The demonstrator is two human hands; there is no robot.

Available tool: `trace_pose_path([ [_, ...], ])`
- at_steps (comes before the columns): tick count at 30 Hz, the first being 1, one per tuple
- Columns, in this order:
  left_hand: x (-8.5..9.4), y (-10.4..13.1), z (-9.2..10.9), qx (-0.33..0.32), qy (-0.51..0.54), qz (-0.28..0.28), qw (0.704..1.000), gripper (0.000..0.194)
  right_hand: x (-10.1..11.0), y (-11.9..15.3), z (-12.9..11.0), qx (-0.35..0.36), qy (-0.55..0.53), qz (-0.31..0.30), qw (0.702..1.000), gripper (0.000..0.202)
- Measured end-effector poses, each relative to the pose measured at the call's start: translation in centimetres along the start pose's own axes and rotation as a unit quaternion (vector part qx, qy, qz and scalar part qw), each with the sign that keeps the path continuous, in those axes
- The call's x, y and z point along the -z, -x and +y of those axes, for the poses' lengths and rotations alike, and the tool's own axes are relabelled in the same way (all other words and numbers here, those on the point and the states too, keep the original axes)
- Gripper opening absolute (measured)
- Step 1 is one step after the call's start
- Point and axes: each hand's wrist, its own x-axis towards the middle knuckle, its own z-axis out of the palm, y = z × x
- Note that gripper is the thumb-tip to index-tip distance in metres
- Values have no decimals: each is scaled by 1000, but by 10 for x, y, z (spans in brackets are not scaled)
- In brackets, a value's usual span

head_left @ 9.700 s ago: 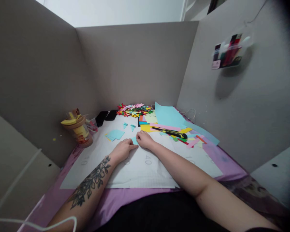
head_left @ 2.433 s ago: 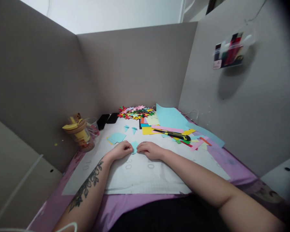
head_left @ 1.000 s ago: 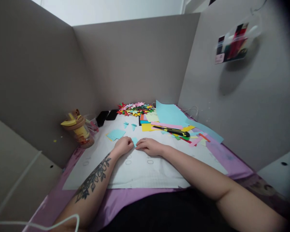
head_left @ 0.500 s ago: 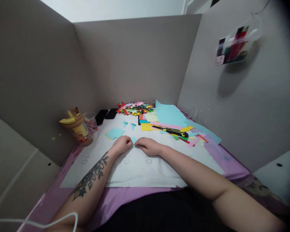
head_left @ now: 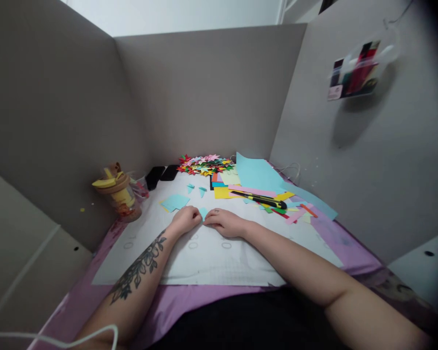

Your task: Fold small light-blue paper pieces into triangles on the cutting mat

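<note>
A small light-blue piece of paper lies on the white sheet, between my two hands and partly covered by them. My left hand is closed, with its fingers curled at the paper's left edge. From the other side my right hand pinches or presses the same piece with its fingertips. Just beyond are two small folded light-blue paper pieces. Light-blue paper squares lie in a stack left of my left hand, a yellow edge showing beneath.
Folded paper stars are heaped at the back. A black-and-yellow utility knife rests on coloured paper strips at the right, before a large light-blue sheet. Black phone-like slabs and a cup stand left. Grey panels enclose the table.
The whole view has shifted slightly. Both hands stay at the light-blue piece, with hardly any visible finger movement.
</note>
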Motion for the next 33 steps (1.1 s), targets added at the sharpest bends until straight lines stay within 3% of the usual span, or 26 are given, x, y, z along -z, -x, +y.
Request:
trace_pose_path([
  [7,4,4,-11,7,61,17,998,10,0,-1,-5,-9,31,-15,999,34],
  [13,1,4,-21,-3,108,16,994,11,-5,-13,-12,-65,90,-28,993,32],
  [22,-5,3,-31,-29,124,26,991,18,9,8,4,25,30,65,997,17],
  [29,-6,3,-35,-40,157,32,986,16,9,4,2,38,75,7,996,31],
  [31,-4,3,-34,-30,187,61,980,17,7,1,1,42,37,44,997,29],
  [33,-1,3,-30,-18,235,102,966,18,7,-2,1,15,-32,129,991,23],
])
